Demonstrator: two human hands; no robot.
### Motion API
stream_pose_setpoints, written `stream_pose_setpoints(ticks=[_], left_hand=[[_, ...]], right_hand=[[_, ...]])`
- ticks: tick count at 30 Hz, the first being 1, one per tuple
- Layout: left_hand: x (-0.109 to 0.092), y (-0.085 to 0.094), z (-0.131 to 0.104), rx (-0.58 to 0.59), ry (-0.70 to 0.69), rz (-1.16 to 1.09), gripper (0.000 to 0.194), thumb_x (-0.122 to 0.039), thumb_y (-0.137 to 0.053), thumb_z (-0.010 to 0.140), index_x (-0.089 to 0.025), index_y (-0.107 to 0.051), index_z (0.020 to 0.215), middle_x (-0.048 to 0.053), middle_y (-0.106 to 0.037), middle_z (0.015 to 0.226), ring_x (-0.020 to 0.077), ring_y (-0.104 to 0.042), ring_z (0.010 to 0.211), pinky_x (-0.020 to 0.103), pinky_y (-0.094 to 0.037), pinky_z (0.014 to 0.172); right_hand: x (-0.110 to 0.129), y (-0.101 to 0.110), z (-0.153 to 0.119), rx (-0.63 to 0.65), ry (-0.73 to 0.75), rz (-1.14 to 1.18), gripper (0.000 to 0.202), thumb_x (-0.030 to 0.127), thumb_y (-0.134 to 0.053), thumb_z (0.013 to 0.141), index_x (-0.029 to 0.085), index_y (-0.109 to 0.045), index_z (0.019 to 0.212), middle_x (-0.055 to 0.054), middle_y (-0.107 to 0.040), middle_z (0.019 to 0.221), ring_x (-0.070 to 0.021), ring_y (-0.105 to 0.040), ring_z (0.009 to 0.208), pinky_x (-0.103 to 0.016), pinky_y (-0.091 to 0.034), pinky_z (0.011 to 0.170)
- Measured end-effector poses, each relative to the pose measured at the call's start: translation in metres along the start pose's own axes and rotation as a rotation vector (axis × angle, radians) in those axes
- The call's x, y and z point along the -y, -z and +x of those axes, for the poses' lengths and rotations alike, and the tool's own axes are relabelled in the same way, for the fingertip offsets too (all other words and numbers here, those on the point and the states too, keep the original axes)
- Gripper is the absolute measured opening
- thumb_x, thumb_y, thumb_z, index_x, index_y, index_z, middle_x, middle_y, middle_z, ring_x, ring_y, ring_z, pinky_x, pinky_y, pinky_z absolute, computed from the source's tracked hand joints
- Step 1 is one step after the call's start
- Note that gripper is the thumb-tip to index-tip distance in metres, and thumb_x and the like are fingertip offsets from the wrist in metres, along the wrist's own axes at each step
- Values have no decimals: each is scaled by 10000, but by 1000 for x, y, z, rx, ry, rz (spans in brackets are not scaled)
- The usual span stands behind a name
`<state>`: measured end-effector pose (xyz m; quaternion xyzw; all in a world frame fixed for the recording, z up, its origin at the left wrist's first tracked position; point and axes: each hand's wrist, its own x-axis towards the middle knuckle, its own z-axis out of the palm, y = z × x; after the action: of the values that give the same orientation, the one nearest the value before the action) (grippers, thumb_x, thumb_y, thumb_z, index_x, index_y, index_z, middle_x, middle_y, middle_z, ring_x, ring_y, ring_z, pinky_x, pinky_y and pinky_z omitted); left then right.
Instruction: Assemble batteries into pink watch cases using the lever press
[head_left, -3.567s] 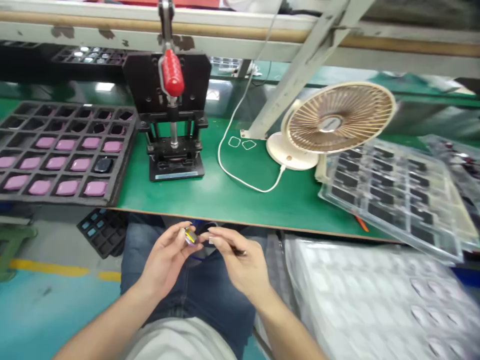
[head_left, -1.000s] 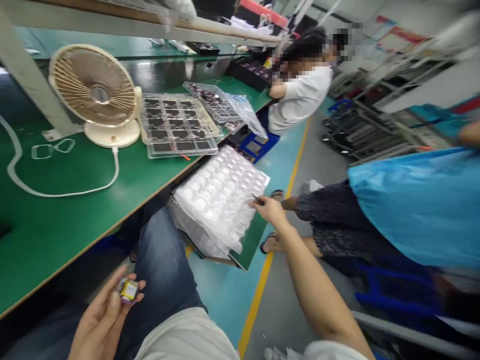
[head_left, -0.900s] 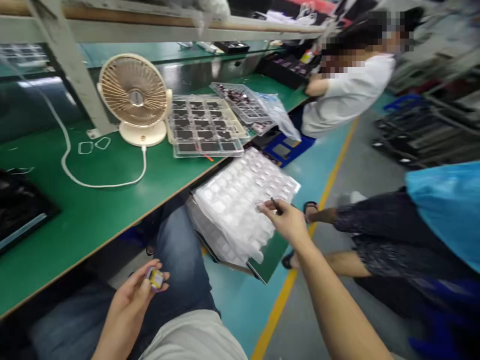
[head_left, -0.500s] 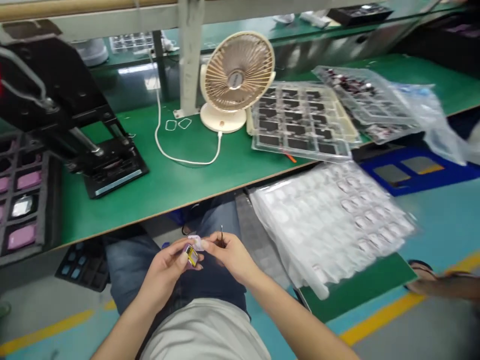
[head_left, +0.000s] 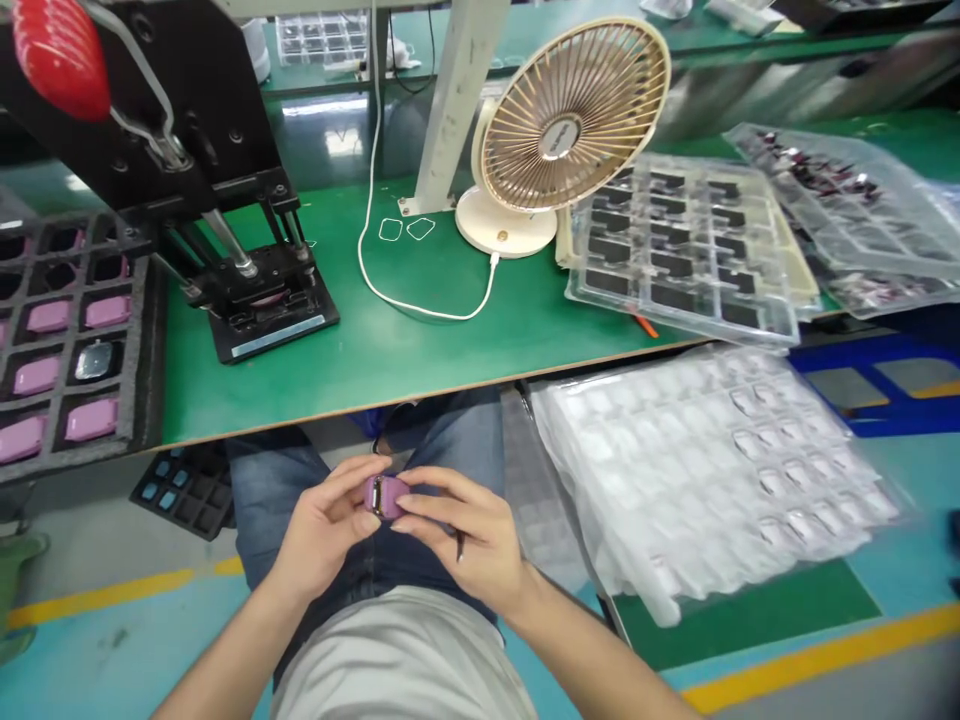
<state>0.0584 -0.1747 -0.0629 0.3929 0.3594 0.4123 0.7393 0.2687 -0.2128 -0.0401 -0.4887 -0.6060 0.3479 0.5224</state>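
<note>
Over your lap (head_left: 373, 570), five o'clock from the press (head_left: 217, 150), your left hand (head_left: 322, 525) and right hand (head_left: 476, 530) pinched the purple case (head_left: 391, 496). It lay at two o'clock from the left, ten o'clock from the right, which held a partly hidden dark tool (head_left: 460, 546).

Purple casing (head_left: 391, 497): looked like smooth plastic
Worktop (head_left: 405, 355): was smooth, faintly glossy
Press handle (head_left: 61, 55): looked like glossy plastic
Dark tray (head_left: 152, 370): looked matt and rough
Clear tray (head_left: 679, 321): was glossy plastic
Jeans (head_left: 271, 490): were matt denim
</note>
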Motion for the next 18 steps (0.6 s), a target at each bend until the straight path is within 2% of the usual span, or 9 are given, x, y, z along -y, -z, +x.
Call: stream_pose_setpoints(ticks=[7, 15, 18], left_hand=[[-3, 2, -3, -4, -2, 26, 489, -338, -918, 812, -267, -806, 1283, 148, -650, 1428, 329, -635, 1319, 436, -504, 1152], [-1, 4, -4, -19, 2, 38, 506, -367, -930, 798, -269, -808, 1279, 153, -658, 1414, 336, -642, 1303, 457, -501, 1149], [-1, 4, -4, -13, -2, 46, 501, -360, -926, 804, -273, -806, 1282, 151, -657, 1417, 333, -630, 1319, 440, -503, 1144]], right_hand=[[-8, -10, 0, 22, 70, -38, 195, 321, -816, 966, 328, -840, 1159, -72, -790, 1185, -152, -724, 682, -306, -631, 633], [-9, -7, 1, 66, 109, -106, 203, 328, -803, 978, 339, -835, 1178, -66, -788, 1192, -114, -623, 570, -291, -555, 533], [-8, -7, 2, 55, 122, -124, 220, 305, -803, 978, 340, -830, 1194, -64, -784, 1211, -113, -615, 575, -293, -549, 539]])
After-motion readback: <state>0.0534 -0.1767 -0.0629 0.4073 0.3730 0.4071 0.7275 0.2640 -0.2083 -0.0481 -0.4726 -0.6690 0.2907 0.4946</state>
